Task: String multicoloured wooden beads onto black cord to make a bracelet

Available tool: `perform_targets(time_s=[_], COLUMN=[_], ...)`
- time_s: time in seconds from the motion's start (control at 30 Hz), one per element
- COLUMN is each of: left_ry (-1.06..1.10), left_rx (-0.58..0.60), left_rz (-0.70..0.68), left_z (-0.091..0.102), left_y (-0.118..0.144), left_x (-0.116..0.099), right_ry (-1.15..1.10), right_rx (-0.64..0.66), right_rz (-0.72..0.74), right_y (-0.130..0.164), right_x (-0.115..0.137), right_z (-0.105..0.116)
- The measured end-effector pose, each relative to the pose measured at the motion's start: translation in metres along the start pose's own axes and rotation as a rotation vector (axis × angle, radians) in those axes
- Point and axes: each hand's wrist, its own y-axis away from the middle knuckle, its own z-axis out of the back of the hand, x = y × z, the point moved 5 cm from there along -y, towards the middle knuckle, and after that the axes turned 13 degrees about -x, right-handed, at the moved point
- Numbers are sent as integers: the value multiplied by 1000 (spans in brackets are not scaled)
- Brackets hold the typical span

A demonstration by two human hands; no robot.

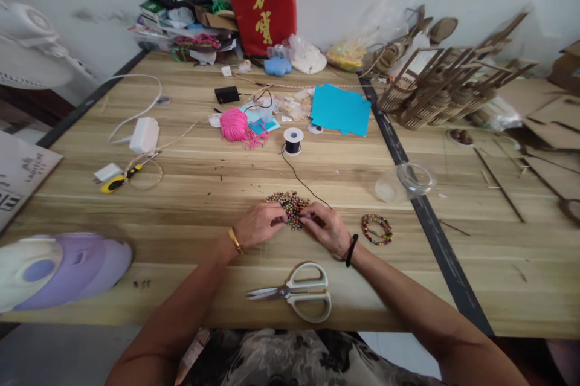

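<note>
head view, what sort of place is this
Probably a small craft workspace, perhaps in a home: the wooden table bears a pile of multicoloured beads, a spool of black cord and a ball of pink yarn.

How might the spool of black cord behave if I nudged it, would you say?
The spool of black cord stands on a flat round end, so it would probably slide. Tipped over, its circular rims might let it roll. The thin trailing cord looks flexible and could unwind.

The left hand [261, 223] and right hand [327, 228] were at 1 heap of multicoloured beads [290, 202]; black cord [298, 177] ran from 1 spool [292, 145] to the right hand, and scissors [283, 292] lay on the table [190, 211].
</note>
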Motion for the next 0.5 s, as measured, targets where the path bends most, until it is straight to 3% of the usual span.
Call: perform_targets(time_s=[0.27,0.5], left_ry=[-33,-155], left_rx=[-16,-1], left_rz=[-101,-156], left_z=[-33,-39], left_y=[3,4], left_x=[-16,-15], right_ry=[13,5], right_rx=[5,-15], right_rz=[-10,-12], right_y=[0,-2], right_x=[-1,2], right_z=[1,2])
